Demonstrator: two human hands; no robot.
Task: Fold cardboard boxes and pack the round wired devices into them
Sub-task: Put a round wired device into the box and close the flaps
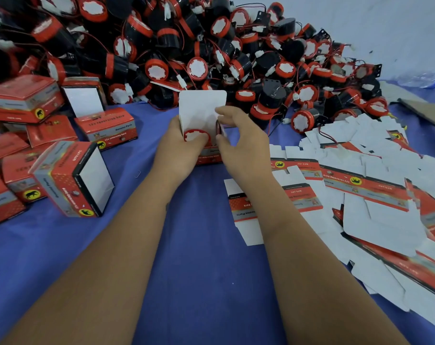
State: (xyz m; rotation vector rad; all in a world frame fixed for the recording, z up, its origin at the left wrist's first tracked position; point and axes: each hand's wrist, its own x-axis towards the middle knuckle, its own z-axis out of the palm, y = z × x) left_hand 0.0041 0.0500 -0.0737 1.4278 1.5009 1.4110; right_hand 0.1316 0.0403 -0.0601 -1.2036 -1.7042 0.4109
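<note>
Seating the red-capped reversing horn [196, 135] squarely calls for the left hand [180, 148] gripping the open carton [203, 113] steady while the right hand [238, 140], pinching its side flap, folds inward.

Even bright light, soft shadows, wide-angle warp at edges, slight blur

- A blue cloth [199, 245] covers the work surface across the lower and middle frame.
- A pale wall or sheet [385, 26] fills the upper right.
- A crumpled clear plastic item with blue markings [422, 79] lies at the right edge.
- A brown cardboard sheet [425, 113] lies just below it.
</note>
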